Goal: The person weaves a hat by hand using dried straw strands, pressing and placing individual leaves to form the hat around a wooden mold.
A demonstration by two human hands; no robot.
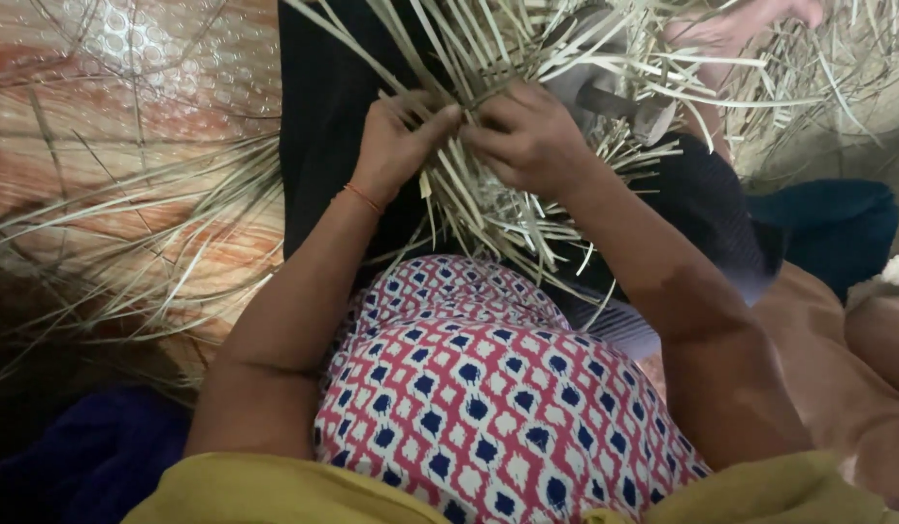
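A loose weave of pale flat straw strips (488, 209) lies across my lap, its ends fanning out upward and to the right. My left hand (396, 146) pinches strips at the left of the weave, a thin orange thread around its wrist. My right hand (527, 136) grips strips beside it, fingers curled into the bundle. The two hands nearly touch at the fingertips. The centre of the weave is hidden under my hands.
My knee in red, white and blue patterned cloth (479, 388) rises below the weave. Dark cloth (323, 107) lies under the strips. Loose straw (129, 243) spreads over the floor at left. A bare foot (741, 24) shows at the top right.
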